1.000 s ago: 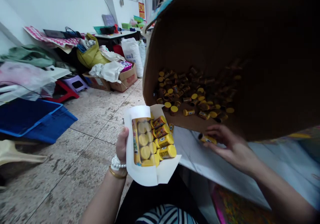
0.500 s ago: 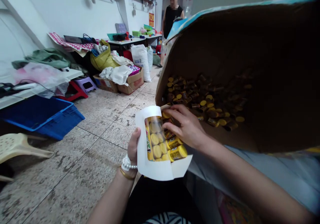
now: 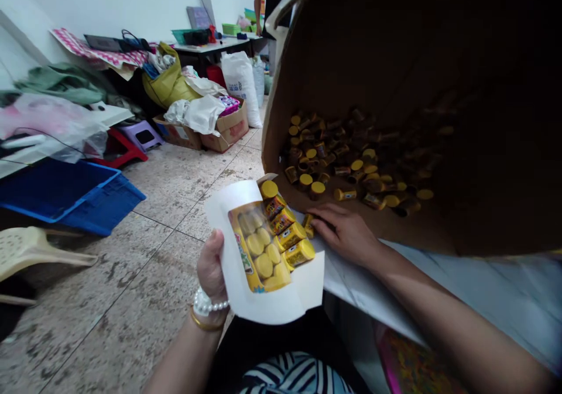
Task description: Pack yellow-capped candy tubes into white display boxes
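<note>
My left hand [image 3: 213, 268] grips a white cardboard box [image 3: 272, 307] with a clear window by its left side. Yellow-lidded small tubs [image 3: 262, 265] show through the window, and a row of several more lies along the box's open right side. To the right of that row, my right hand [image 3: 342, 230] has its fingers closed around a single small yellow tub [image 3: 308, 225], low over the table edge. Part of that tub is hidden by the fingers. Just beyond, a big brown carton [image 3: 369, 60] lies on its side with many loose yellow tubs [image 3: 317, 190] inside.
A marbled table [image 3: 465, 283] carries the carton. On the left are a blue crate [image 3: 100, 201], a cream plastic stool [image 3: 26, 247] and a purple stool [image 3: 143, 133]. Boxes [image 3: 226, 130] and a white sack [image 3: 240, 84] stand farther back, near a standing person [image 3: 276, 2].
My right hand has moved from the box's open side rightward to a single tub by the carton. The white box has shifted slightly left, uncovering its row of tubs.
</note>
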{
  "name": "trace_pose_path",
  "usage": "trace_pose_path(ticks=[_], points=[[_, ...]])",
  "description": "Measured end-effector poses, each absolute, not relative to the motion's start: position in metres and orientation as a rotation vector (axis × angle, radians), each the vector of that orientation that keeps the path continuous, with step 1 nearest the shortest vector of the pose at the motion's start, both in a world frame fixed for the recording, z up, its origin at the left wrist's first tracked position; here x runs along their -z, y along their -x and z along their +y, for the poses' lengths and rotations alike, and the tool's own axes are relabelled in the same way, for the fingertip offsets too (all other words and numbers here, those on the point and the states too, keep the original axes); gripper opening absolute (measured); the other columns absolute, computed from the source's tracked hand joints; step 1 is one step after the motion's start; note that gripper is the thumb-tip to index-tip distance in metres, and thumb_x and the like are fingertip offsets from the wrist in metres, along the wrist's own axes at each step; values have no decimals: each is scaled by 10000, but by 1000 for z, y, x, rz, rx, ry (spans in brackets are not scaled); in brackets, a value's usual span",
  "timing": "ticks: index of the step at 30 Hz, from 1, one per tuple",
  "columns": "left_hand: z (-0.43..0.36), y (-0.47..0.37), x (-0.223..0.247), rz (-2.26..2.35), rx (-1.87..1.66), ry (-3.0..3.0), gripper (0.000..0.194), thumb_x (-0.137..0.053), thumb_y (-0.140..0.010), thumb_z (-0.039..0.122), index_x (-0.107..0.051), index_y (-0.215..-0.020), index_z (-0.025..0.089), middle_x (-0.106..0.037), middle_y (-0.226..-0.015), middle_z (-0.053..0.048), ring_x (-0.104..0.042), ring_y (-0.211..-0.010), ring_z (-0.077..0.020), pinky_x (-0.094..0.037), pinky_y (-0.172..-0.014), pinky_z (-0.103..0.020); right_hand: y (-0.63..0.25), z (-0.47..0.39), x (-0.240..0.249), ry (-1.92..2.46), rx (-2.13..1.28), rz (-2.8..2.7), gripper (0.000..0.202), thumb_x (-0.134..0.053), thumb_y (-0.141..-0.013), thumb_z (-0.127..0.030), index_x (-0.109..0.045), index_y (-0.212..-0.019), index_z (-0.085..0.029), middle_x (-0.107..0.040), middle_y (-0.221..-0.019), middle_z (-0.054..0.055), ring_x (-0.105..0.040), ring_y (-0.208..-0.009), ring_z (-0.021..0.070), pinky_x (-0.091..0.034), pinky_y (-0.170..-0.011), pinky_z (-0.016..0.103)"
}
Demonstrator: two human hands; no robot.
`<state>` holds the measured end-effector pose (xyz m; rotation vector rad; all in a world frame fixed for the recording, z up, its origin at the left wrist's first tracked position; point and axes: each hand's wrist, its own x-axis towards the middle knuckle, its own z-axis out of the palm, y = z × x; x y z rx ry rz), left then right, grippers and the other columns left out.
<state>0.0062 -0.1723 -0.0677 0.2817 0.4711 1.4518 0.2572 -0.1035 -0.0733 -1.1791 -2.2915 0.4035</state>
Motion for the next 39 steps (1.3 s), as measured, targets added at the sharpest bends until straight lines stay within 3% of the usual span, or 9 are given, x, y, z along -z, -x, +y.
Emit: trace_pose_path(ticks=[3, 6, 10, 13, 18, 23, 30, 36, 39], points=[[-182, -5, 60, 464, -1437, -298, 342, -655, -852, 420, -764, -1100, 211, -795, -1107, -93, -558, -1349, -392, -367, -1191, -597, -255, -111, 58, 1133, -285, -2165, 298, -540, -993, -315, -686, -1233, -214, -713, -1240, 108, -678, -1153, 233, -546, -992, 380], [-191, -4, 59, 474, -1372, -300, 341, -638, -865, 471, -788, -1012, 203, -811, -1012, -90, -579, -1329, -384, -364, -1197, -588, -240, -117, 37, 1122, -254, -2024, 282, -647, -926, -427, -680, -1123, -230, -737, -1071, 89, -705, -997, 238, -561, -876, 367], [-202, -8, 71, 549, -1436, -300, 300, -672, -858, 448, -789, -1009, 216, -811, -1013, -72, -621, -1283, -372, -386, -1196, -561, -202, -110, 19, 1335, -530, -1909, 726, -842, -658, -578, -578, -1234, -224, -730, -998, 61, -691, -820, 235, -520, -676, 332], [-206, -11, 78, 618, -1537, -331, 245, -714, -837, 375, -786, -1018, 226, -815, -957, -51, -654, -1241, -353, -403, -1194, -533, -182, -96, 19, 1369, -781, -1882, 524, -786, -718, -473, -628, -1160, -239, -734, -953, 25, -667, -764, 193, -484, -651, 306], [-204, -11, 76, 499, -1428, -277, 468, -677, -840, 489, -720, -1232, 237, -790, -1125, -89, -552, -1362, -374, -353, -1209, -577, -176, -87, 35, 1355, -872, -1700, 330, -739, -741, -359, -648, -1023, -212, -717, -869, 12, -628, -713, 154, -478, -641, 282], [-205, -8, 85, 485, -1406, -289, 396, -682, -859, 463, -749, -1157, 211, -798, -1084, -91, -567, -1348, -367, -350, -1213, -569, -175, -93, 42, 1242, -834, -1786, 60, -671, -809, -271, -693, -818, -216, -728, -803, 2, -649, -733, 157, -464, -656, 278], [-204, -8, 77, 403, -1370, -280, 409, -641, -875, 489, -756, -1140, 200, -785, -1135, -116, -520, -1387, -387, -320, -1216, -594, -219, -80, 19, 1218, -654, -2116, 217, -601, -925, -335, -789, -864, -244, -777, -866, 8, -693, -783, 182, -469, -681, 295], [-201, -5, 73, 406, -1420, -334, 400, -620, -903, 426, -716, -1243, 238, -807, -1051, -77, -630, -1277, -348, -375, -1200, -557, -240, -94, 40, 1383, -450, -2455, 169, -667, -873, -325, -797, -957, -257, -751, -945, 60, -689, -795, 205, -476, -666, 286], [-196, -7, 72, 461, -1503, -354, 459, -673, -858, 409, -689, -1289, 251, -800, -1093, -68, -636, -1269, -350, -404, -1188, -537, -238, -101, 54, 1325, -499, -2469, 225, -646, -870, -241, -774, -1054, -230, -720, -1037, 88, -695, -886, 214, -519, -766, 306]])
